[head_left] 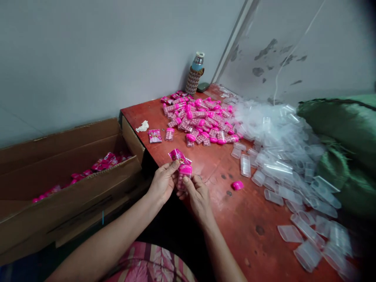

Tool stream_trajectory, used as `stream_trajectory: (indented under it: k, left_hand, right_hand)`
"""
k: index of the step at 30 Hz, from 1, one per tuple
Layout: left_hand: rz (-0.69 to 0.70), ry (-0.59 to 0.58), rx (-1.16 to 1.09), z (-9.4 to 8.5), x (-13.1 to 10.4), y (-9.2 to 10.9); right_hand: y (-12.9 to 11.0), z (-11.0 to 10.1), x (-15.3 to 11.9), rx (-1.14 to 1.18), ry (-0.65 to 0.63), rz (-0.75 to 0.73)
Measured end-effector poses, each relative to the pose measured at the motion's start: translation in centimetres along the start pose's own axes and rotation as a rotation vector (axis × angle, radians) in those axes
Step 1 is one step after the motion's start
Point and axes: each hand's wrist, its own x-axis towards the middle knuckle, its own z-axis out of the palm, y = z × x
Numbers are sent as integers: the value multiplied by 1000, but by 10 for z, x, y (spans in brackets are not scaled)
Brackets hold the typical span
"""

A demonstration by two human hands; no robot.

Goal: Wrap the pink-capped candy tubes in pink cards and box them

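Observation:
My left hand [165, 178] pinches a pink printed packet [177, 155] by its lower edge, over the table's front edge. My right hand [197, 194] grips a small clear container with a pink cap [184, 172] and pink balls inside. The packet lies against the capped top, and the fingertips of both hands are close together around the container. Beyond them a similar filled container [169, 134] and a flat pink packet [155, 136] rest on the red table [217, 172]. A loose pink cap [237, 185] lies to the right of my hands.
A pile of filled containers [202, 117] sits at the back, beside many clear empty tubes [276, 164] on the right. A bottle in a knitted cover [194, 76] stands by the wall. At left, a cardboard box [88, 192] holds pink packets. A green sack [340, 156] lies far right.

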Motion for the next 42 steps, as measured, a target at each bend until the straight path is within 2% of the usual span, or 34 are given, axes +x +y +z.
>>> stream_trajectory:
  k: [3, 7, 11, 19, 23, 25, 28, 30, 37, 39, 42]
  left_hand:
    - [-1, -45, 107, 2, -1, 2]
    - [0, -50, 183, 4, 1, 4]
    - [-105, -79, 221, 1, 6, 5]
    - [-188, -222, 384, -5, 14, 16]
    - [-161, -267, 440, -6, 16, 18]
    - [-163, -261, 443, -7, 16, 17]
    - [-182, -241, 434, -8, 14, 16]
    - [-187, -233, 432, -8, 14, 14]
    - [-129, -169, 404, -3, 12, 10]
    - [-162, -224, 420, -4, 12, 13]
    - [-238, -328, 447, -7, 12, 19]
  right_hand:
    - [1, -1, 0, 56, -5, -3]
    - [2, -1, -1, -9, 47, -41]
    - [3, -2, -2, -86, 83, -56]
    - [4, -4, 2, 193, -93, 12]
    - [4, -4, 0, -25, 59, -83]
    - [4, -5, 0, -38, 76, -81]
    - [7, -5, 1, 154, -35, 15]
    - [8, -4, 2, 221, -63, 53]
    - [6, -6, -1, -97, 83, -44]
    - [6, -7, -2, -61, 58, -38]
    - [7, -8, -4, 122, -64, 25]
